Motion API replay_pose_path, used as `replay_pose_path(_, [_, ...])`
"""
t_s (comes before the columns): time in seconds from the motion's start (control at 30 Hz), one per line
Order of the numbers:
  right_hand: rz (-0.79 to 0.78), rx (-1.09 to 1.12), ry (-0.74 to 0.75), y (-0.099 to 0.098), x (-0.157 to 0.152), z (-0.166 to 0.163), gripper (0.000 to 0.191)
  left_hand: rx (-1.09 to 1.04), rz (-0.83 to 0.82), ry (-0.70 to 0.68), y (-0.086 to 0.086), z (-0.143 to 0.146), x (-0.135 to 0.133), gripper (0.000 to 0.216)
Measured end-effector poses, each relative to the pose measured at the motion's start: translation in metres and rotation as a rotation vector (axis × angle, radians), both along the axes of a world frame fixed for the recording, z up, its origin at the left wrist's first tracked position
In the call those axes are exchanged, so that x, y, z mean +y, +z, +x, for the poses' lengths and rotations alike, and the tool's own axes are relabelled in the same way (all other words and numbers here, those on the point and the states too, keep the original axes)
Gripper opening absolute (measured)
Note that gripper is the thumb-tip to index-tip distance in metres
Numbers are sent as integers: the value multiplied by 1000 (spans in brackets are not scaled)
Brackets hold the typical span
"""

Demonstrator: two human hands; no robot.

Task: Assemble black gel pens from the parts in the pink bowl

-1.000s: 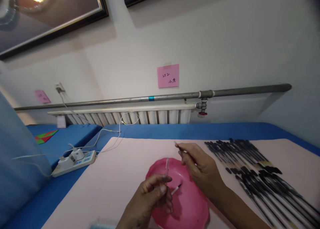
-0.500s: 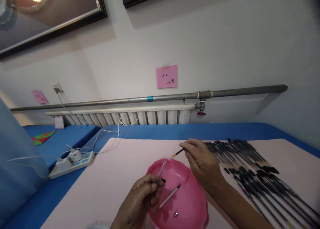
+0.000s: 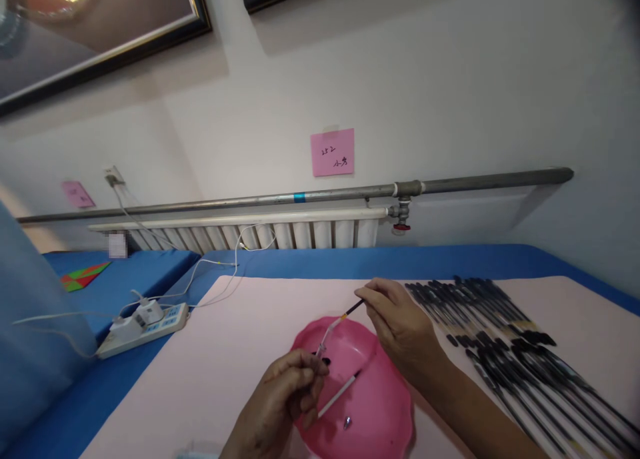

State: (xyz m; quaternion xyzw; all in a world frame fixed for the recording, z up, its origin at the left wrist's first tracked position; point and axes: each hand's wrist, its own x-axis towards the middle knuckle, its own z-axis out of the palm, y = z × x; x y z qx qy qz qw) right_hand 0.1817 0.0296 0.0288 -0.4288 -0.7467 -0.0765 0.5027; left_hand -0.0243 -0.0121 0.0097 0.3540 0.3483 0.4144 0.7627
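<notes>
My left hand (image 3: 287, 395) is closed in a pinch on a clear pen barrel (image 3: 323, 339) that points up and to the right over the pink plate (image 3: 385, 412). My right hand (image 3: 400, 325) pinches a thin black refill (image 3: 351, 309), whose tip meets the open end of the barrel. A white refill (image 3: 337, 395) and a small metal part (image 3: 347, 421) lie in the plate.
Several black pens (image 3: 505, 339) lie in a row on the pink mat (image 3: 225, 352) to the right. A white power strip (image 3: 143, 319) with cables sits on the blue cloth at left. A radiator (image 3: 280, 232) and pipe run along the wall behind.
My right hand turned the black refill so it points left and brought its tip to the barrel's end. My left hand tilted the barrel from upright toward the right.
</notes>
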Motion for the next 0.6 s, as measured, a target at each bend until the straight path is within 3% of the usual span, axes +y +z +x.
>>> replay_pose_path(0.6, [78, -195, -104, 0, -1, 5, 31, 189, 6, -26, 3, -11, 3, 15])
